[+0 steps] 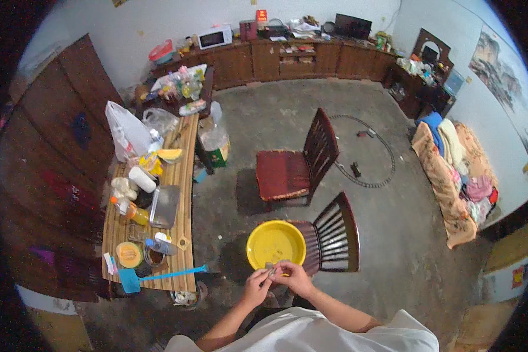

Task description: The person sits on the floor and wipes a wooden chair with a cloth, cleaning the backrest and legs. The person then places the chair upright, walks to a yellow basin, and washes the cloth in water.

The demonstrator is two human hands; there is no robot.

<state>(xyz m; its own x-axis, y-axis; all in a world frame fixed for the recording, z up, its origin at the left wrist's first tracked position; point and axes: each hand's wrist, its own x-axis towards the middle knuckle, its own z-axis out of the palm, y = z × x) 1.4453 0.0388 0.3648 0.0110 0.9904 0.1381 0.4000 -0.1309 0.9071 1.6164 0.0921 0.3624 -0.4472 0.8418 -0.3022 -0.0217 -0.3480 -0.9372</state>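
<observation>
My left hand (258,285) and my right hand (294,278) meet at the near rim of a yellow plastic basin (251,251). Between their fingertips is a small greyish object (271,271), pinched from both sides; it is too small and blurred to name. The basin rests on the seat of a dark red wooden chair (309,242) with a slatted back. A little water seems to lie in its bottom, though I cannot tell for sure.
Left of me, a wooden table (185,176) bears a blue fly swatter (130,280), a cut melon (129,255), bottles and a metal tray (165,207). A second chair (284,175) stands ahead, beside a toy train track (394,163) on the floor. A cloth-covered seat (440,193) lines the right wall.
</observation>
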